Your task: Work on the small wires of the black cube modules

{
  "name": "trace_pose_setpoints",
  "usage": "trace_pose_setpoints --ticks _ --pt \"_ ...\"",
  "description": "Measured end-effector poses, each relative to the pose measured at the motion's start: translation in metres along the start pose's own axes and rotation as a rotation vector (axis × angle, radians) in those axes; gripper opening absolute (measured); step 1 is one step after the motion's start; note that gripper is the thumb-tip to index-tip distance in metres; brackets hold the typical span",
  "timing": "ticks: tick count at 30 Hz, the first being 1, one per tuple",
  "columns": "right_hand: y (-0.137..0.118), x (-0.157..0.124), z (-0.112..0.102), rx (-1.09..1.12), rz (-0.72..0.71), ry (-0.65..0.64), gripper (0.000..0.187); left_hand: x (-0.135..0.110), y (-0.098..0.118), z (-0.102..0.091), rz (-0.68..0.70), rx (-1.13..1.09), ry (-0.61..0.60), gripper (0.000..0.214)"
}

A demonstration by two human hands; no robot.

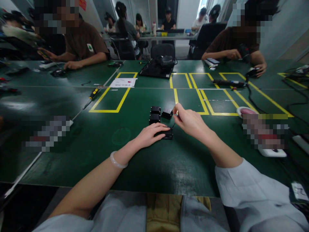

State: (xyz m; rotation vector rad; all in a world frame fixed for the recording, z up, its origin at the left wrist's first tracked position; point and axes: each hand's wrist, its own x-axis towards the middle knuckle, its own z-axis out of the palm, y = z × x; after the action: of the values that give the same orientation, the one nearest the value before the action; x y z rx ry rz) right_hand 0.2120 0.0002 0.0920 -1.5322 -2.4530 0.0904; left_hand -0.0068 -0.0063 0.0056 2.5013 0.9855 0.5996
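My left hand (151, 135) lies flat, fingers stretched, on a small black box (167, 134) on the green table (135, 161). My right hand (189, 121) is just right of it, fingers pinched on a thin dark tool whose tip points down at that box. Three more small black boxes (159, 114) sit just beyond the hands, two stacked in a row at the left and one at the right.
Yellow tape rectangles (109, 101) mark the table. A screwdriver (93, 95) and a white paper (123, 82) lie far left, a black keyboard-like device (158, 68) at the centre back, cables at the right. Other people sit across the table.
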Motion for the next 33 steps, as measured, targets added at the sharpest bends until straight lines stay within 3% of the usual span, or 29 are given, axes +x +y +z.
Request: trace_pose_setpoints --ticks 33 --pt "0.0021 0.0000 0.0018 0.054 0.016 0.029 0.028 -0.0006 0.0001 0.0003 -0.001 0.011 -0.004 0.034"
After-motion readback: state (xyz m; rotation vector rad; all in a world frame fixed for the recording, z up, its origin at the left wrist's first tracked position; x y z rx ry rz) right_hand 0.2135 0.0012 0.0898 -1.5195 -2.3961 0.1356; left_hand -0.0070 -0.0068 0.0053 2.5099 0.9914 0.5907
